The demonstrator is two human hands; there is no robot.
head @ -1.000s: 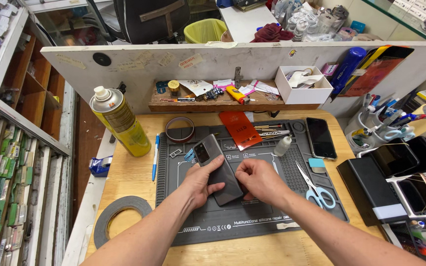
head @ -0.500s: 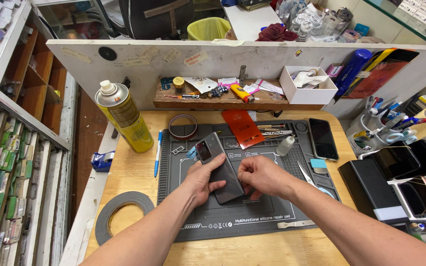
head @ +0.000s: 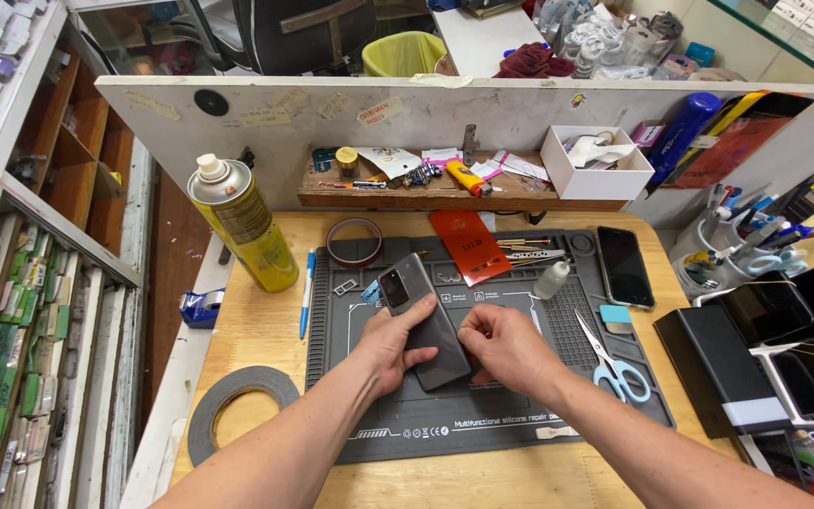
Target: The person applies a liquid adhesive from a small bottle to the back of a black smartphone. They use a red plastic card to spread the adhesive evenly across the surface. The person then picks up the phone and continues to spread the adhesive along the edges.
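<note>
head view: we look down on a wooden bench with a grey silicone repair mat [head: 520, 424].
phone: our grey phone [head: 423, 319] lies back up on the mat, tilted, camera block toward the top left.
left hand: our left hand [head: 390, 344] grips the phone along its left edge, fingers wrapped over the back.
right hand: our right hand [head: 506, 347] pinches narrowly at the phone's right edge; we cannot tell what sits between the fingertips.
nearby: scissors [head: 605, 356] lie right of our hands, 1 yellow spray can [head: 242, 223] stands at the left, a tape roll [head: 235, 408] lies at the front left.
</note>
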